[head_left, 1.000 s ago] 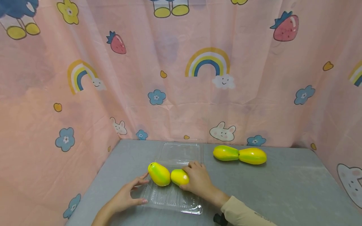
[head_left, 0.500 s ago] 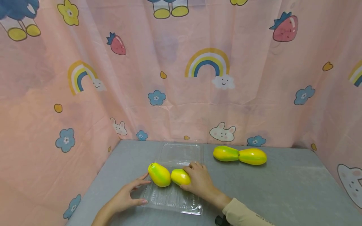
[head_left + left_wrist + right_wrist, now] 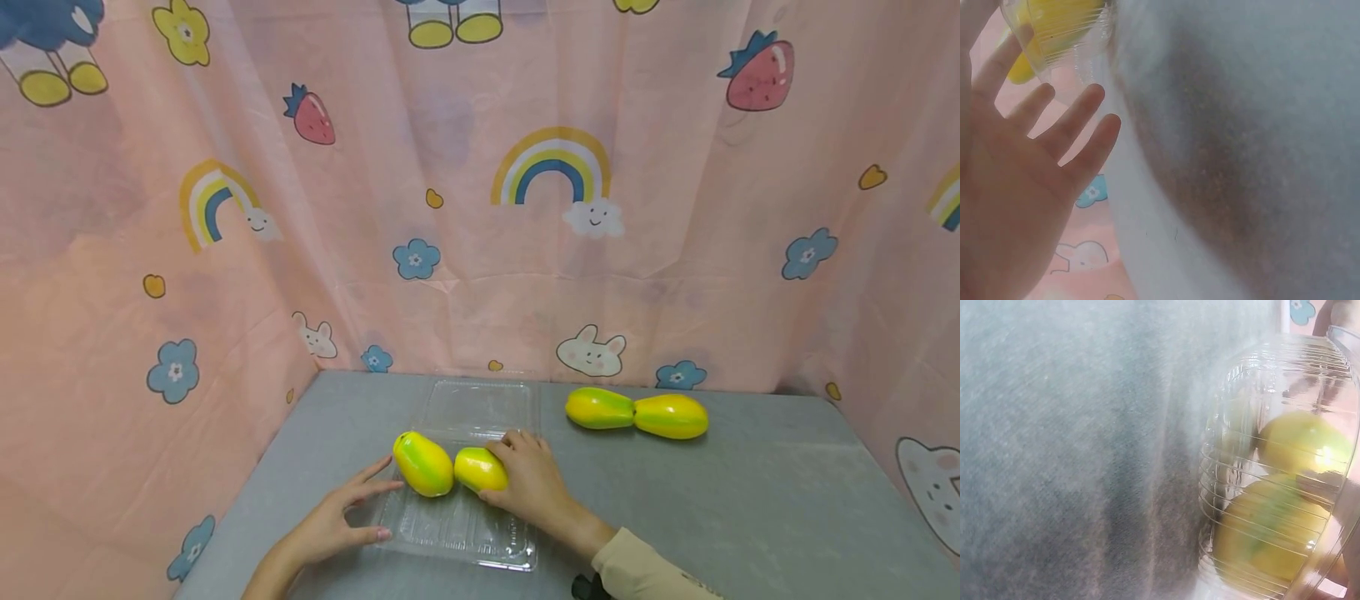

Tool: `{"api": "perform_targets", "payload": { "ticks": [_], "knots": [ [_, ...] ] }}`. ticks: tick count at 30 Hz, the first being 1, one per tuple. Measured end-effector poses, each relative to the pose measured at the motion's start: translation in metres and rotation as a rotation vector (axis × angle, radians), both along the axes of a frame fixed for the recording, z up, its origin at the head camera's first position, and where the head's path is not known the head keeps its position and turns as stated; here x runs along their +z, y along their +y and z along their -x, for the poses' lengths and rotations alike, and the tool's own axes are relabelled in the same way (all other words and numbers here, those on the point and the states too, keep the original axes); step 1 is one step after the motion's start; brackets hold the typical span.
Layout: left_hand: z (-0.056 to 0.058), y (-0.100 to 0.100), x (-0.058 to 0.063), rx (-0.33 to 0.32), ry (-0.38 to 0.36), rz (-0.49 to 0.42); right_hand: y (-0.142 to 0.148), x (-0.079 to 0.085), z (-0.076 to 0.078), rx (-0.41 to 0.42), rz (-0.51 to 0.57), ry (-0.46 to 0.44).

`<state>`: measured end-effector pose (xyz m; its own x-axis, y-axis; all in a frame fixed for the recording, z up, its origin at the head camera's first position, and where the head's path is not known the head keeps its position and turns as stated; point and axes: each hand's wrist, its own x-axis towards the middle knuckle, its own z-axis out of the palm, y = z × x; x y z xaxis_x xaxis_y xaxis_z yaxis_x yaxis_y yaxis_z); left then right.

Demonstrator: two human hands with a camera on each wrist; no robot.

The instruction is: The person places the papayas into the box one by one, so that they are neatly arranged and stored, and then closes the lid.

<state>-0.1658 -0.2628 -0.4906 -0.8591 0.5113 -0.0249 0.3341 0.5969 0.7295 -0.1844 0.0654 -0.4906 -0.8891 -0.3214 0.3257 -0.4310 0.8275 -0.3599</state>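
Observation:
A clear plastic clamshell container lies opened out on the grey table, its lid folded back toward the curtain. Two yellow-green papayas sit in its base. My right hand grips the right papaya, thumb at the near side and fingers over the far side. Beside it, end to end, the left papaya lies tilted. At the container's left edge is my left hand, its fingers spread and the thumb near the rim. In the left wrist view that left hand shows extended fingers and a bare palm.
Farther back on the right, two more papayas, a left one and a right one, lie end to end on the table. A pink patterned curtain borders the table at the back and sides.
The right papaya has shifted very slightly to the right with my right hand. My left hand stays at the container's left edge, its fingers moving only a little.

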Motion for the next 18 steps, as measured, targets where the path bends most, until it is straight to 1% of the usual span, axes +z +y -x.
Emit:
{"api": "perform_targets", "payload": {
  "ticks": [4,7,9,11,13,15,16,18],
  "knots": [
    [0.002,0.001,0.000,0.007,0.002,-0.016,0.001,0.000,0.000,0.001,-0.002,-0.002],
    [0.004,0.000,-0.001,0.037,-0.009,-0.053,0.001,0.001,-0.001,0.002,0.005,-0.008],
    [0.006,0.001,-0.001,0.079,-0.009,-0.085,0.000,0.001,-0.001,0.002,0.008,-0.014],
    [0.008,0.003,0.000,0.146,0.010,-0.118,0.000,0.001,-0.001,0.002,0.014,-0.020],
    [0.011,0.005,0.001,0.208,0.061,-0.144,0.001,0.000,-0.001,0.001,0.022,-0.027],
    [0.015,0.009,0.002,0.246,0.144,-0.141,0.001,0.000,-0.001,0.000,0.031,-0.034],
    [0.018,0.011,0.003,0.251,0.188,-0.127,0.001,-0.001,-0.001,-0.001,0.036,-0.036],
    [0.024,0.016,0.003,0.226,0.266,-0.090,0.002,-0.001,-0.001,-0.003,0.044,-0.037]
  ]
}}
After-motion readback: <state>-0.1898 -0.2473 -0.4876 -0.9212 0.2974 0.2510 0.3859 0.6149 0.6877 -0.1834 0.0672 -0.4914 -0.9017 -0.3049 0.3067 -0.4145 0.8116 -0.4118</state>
